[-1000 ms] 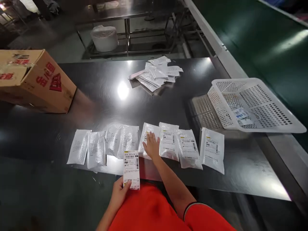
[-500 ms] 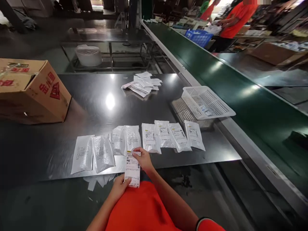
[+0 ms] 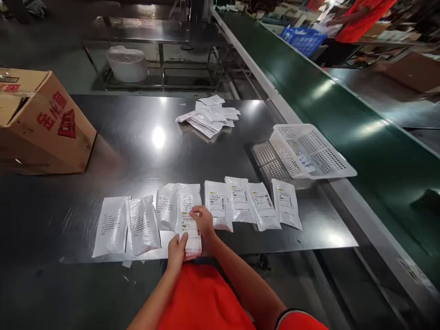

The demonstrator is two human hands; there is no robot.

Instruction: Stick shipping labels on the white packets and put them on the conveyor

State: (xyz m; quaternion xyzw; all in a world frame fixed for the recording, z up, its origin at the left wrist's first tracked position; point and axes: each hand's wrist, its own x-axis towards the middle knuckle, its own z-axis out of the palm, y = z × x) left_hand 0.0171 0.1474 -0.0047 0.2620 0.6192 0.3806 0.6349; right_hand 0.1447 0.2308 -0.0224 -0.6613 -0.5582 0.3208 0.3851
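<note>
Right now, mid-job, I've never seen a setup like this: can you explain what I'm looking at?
There is no machine: these are a person's two bare hands. Every picture comes from one camera worn on the head, looking forward and down.

The left hand holds a white rectangular printed paper label; the right hand has its fingers at the label's upper corner.

On the dark shiny metal table lies a row of white packets: four bubble-textured ones with dark print to the left, four labelled ones to the right. Farther back are a loose pile of white packets, a brown cardboard box with red print and a white perforated plastic basket.
</note>
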